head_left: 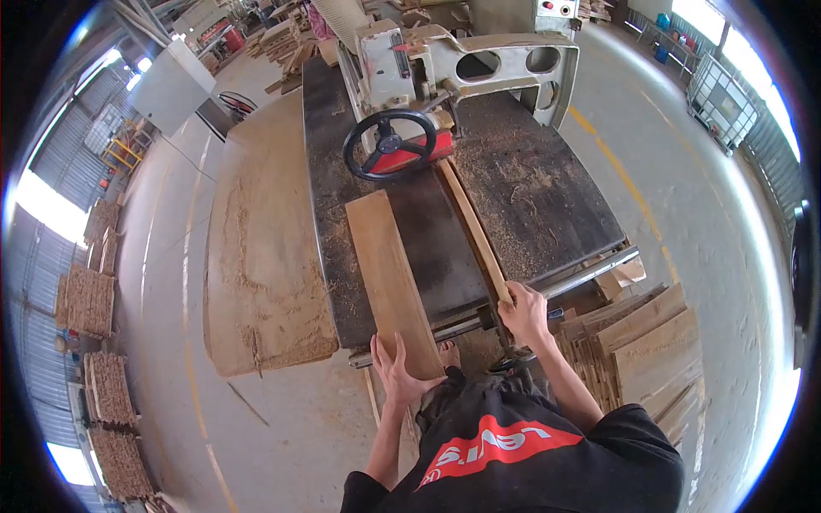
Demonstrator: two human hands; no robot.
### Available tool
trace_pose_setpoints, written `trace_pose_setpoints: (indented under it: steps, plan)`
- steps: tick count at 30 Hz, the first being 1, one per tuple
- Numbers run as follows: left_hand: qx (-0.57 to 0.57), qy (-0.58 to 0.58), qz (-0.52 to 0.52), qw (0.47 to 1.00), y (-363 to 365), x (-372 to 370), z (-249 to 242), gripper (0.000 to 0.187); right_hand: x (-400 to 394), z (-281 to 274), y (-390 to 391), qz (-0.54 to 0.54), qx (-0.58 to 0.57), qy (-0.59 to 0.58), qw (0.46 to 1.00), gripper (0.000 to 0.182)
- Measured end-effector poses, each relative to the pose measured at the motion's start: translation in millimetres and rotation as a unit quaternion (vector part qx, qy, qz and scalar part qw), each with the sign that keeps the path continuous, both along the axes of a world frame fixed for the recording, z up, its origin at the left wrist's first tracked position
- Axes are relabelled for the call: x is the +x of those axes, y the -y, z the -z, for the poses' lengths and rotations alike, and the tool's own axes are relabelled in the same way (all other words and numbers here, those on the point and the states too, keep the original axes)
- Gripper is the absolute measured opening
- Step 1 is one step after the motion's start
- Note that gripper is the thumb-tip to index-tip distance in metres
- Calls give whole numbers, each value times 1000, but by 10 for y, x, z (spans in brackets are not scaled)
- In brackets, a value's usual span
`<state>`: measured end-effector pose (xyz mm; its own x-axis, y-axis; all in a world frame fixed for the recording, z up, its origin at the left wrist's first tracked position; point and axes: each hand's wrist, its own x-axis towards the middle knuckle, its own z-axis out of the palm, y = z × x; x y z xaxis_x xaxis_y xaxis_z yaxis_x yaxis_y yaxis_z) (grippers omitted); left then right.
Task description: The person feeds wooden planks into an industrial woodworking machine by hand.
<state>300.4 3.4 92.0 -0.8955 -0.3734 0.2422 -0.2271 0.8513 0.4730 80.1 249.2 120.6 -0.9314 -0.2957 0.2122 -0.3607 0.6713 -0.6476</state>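
Observation:
My left hand [400, 373] is on the near end of a wide wooden board [389, 269], thumb and fingers spread across its edges. The board lies on the dark machine table [436, 244], its near end past the front edge. My right hand [523, 312] is closed round the near end of a narrow wooden strip [475, 227]. That strip stretches away along the table to the red part below a black handwheel [389, 144]. Sawdust covers the table around both pieces.
A large dusty wooden panel [265, 248] adjoins the table on the left. Stacked boards [641, 342] stand by my right side. A metal rail [590, 265] runs along the table's front edge. More wood piles [90, 295] are at the far left.

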Motion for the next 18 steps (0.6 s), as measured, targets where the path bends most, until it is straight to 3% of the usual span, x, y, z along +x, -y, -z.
trace_pose_setpoints:
  steps: [1, 5, 12, 18]
  plan:
    - [4, 3, 6, 1000, 20, 13, 9, 149, -16, 17, -42, -5, 9, -13, 1000, 42]
    - [22, 25, 3, 999, -64, 32, -39, 148, -40, 124, -153, 56, -147, 29, 987, 46]
    - [39, -17, 22, 999, -316, -30, 76, 148, 438, 165, -130, 17, -218, 55, 974, 53]
    - [28, -33, 22, 999, -465, -145, 86, 150, 610, 413, 279, -14, -211, 58, 976, 39]
